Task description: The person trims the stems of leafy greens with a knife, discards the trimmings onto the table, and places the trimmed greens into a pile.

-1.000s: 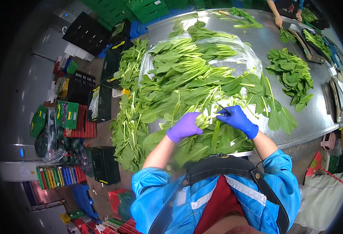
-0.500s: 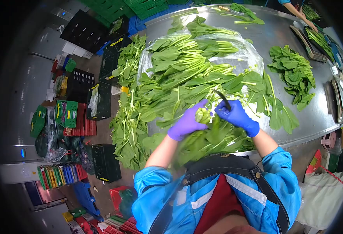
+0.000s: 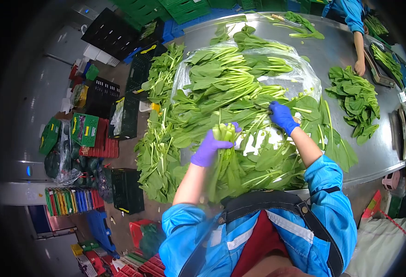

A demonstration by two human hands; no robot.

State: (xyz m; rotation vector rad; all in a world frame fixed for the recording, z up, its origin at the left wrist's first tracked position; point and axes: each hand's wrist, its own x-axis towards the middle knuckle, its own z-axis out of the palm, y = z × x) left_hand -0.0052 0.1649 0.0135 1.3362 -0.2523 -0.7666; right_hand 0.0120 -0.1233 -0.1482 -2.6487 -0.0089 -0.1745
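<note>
A bunch of leafy greens [image 3: 225, 159] is gripped in my left hand [image 3: 208, 148], which wears a purple glove. Its pale cut stem ends point up and away from me, and its leaves hang toward my body. My blue-gloved right hand [image 3: 283, 117] is closed around a knife [image 3: 261, 107]; its dark blade points left over the stems and its handle is hidden in the fist. Beyond both hands lies a large heap of leafy greens [image 3: 226, 78], partly on clear plastic [image 3: 311, 76]. Small stem offcuts [image 3: 258, 138] are scattered between my hands.
On the metal table [image 3: 313, 51], a separate pile of greens [image 3: 353, 101] lies at the right near scales [image 3: 380, 71]. A co-worker's hand [image 3: 360, 68] touches near that pile. Another knife [image 3: 281, 19] lies at the far edge. Dark crates [image 3: 126, 189] stand at the left.
My right hand has moved away with the knife, forward and right. My left hand has shifted slightly left with the bunch, whose stems now stand up. The co-worker's arm has reached toward the right pile.
</note>
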